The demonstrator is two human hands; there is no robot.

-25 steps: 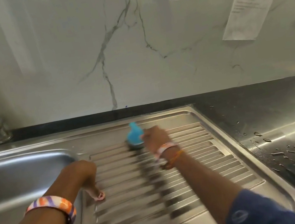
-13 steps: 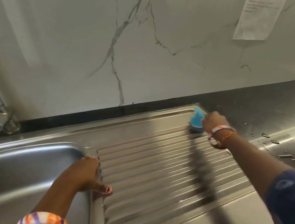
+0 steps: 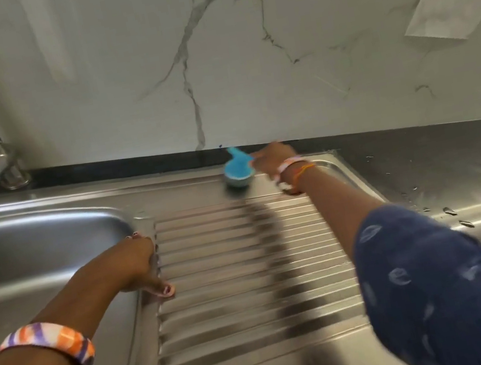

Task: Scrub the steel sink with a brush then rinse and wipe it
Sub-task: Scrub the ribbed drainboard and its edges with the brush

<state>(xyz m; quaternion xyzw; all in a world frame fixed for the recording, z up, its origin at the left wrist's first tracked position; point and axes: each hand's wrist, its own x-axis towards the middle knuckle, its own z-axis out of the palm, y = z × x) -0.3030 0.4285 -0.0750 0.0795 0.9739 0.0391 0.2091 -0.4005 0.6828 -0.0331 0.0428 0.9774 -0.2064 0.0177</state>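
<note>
Right hand (image 3: 273, 157): grasped round blue plastic scrub brush (image 3: 239, 172), upper centre | left hand (image 3: 137, 261): fingers extended, pressed on ribbed steel sink drainboard (image 3: 252, 293)

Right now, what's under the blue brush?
The brush sits on the flat steel strip of the sink behind the ridged drainer, held by the right hand. Its bristles' contact patch is hidden beneath it.

brush (image 3: 239, 171) blue | bangle (image 3: 50, 344) orange-purple-white stripes | sleeve (image 3: 450, 283) navy (pale print) | wall (image 3: 146, 54) grey-veined white
</note>
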